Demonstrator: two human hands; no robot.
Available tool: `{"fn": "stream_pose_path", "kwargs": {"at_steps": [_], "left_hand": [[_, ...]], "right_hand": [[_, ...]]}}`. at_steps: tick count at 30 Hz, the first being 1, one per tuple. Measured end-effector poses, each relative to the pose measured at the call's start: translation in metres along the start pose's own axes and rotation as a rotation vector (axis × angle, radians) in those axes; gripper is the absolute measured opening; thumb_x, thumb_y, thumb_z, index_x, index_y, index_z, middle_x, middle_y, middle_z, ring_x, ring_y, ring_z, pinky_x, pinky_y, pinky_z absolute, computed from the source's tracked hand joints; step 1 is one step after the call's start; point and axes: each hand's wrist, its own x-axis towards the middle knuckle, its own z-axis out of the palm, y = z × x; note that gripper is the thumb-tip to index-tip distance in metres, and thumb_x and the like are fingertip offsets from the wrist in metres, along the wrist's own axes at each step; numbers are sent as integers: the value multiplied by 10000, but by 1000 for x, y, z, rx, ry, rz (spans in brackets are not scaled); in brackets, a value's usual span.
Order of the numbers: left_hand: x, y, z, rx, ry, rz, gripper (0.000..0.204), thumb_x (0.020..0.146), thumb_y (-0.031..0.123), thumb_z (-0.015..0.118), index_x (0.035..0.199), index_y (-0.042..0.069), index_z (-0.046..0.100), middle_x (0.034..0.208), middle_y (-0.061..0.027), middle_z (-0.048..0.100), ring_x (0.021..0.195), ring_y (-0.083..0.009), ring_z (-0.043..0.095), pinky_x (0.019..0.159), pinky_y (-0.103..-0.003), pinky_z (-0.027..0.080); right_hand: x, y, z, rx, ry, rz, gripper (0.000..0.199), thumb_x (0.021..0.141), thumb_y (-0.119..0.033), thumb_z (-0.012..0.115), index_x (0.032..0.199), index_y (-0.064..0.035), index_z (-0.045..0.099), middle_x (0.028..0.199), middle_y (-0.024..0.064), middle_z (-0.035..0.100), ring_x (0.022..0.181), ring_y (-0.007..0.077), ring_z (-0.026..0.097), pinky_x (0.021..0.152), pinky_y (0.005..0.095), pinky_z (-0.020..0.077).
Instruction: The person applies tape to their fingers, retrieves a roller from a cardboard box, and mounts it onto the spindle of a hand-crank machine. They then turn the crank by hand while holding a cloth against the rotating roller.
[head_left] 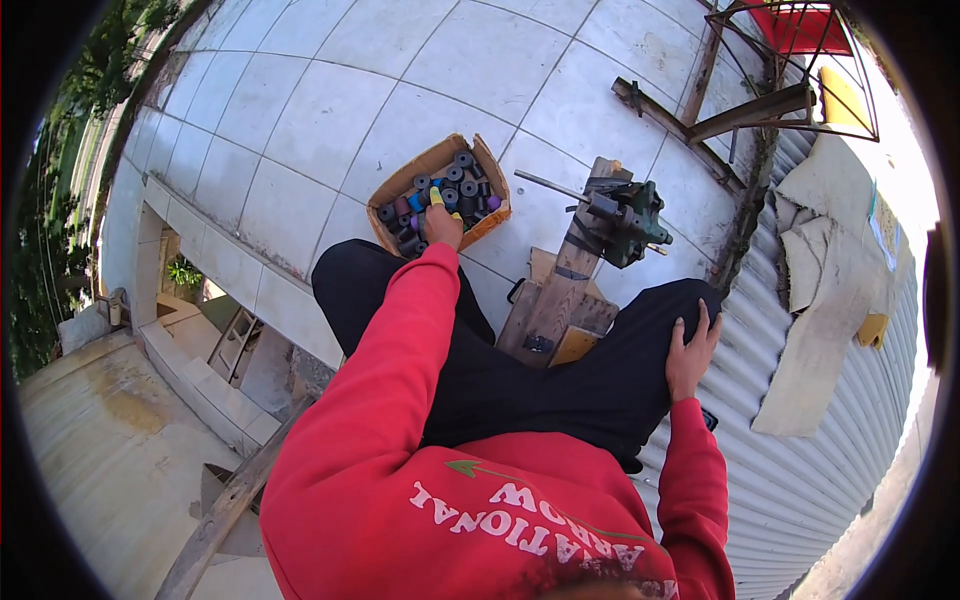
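- The left hand reaches into a cardboard box on the tiled floor, its fingers closed on a yellow-green roller at the box's near side.
- The box holds many small rollers: black, blue, purple and red.
- The right hand lies flat and open on the person's right knee, holding nothing.
- Between the knees, wooden boards carry a dark green vise, just right of the box.
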Motion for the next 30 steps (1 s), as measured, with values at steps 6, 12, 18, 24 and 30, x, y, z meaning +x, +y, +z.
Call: {"fn": "stream_pose_path", "kwargs": {"at_steps": [6,12,18,24,30], "left_hand": [[28,15,-47,235,-300,-12,503,857,246,768,1294,20,667,1279,-265,697,1175,-430,686,984,-492,575],[38,50,-113,-282,-460,-1,399,976,266,666,1318,61,669,1271,-174,693,1129,-311,681,947,-481,559],[-33,110,-179,-1507,-992,-269,378,1097,244,551,1458,140,601,1249,-63,658,1072,-204,622,867,-376,544],[-77,146,-182,-1826,-1063,-177,403,1080,297,619,1447,129,605,1274,-79,659,1069,-190,620,873,-346,551],[-85,155,-177,-1752,-814,-199,335,1035,266,704,1321,104,639,1252,-70,680,1113,-189,639,882,-329,553]], "right_hand": [[4,2,2,16,14,-3,563,1013,-343,636,1549,-228,504,1656,280,304,1518,465,337,1221,542,307],[7,4,6,25,15,-18,565,1013,-349,636,1551,-236,504,1658,271,307,1518,461,338,1220,544,309],[4,7,8,63,25,-7,549,1013,-333,637,1540,-230,521,1651,269,323,1519,458,338,1228,522,310],[2,12,8,84,41,-21,541,1013,-315,640,1535,-225,527,1648,274,325,1517,454,347,1230,506,315],[0,13,6,102,55,-34,541,1016,-322,634,1537,-224,524,1644,279,328,1513,456,353,1223,504,327]]}}
